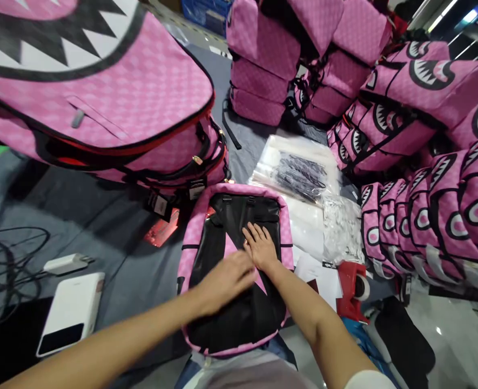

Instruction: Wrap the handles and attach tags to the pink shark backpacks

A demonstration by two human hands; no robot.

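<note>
Right hand (261, 250), fingers fanned, and left hand (227, 282), loosely curled, its grip unclear, are placed over the black-backed backpack (231, 323), apparently to steady it.

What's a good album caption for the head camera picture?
Left hand and right hand over a pink-edged backpack, pink bags stacked beyond.

- Backpack (214, 254) at 6 o'clock: black, with a pink patch and border
- Large bag (141, 86) at 10 o'clock: pink checks, black-and-white teeth, red trim
- Row of bags (423, 237) at 3 o'clock: pink, black-ringed white eyes
- Power bank (74, 310) at 8 o'clock: white and black
</note>
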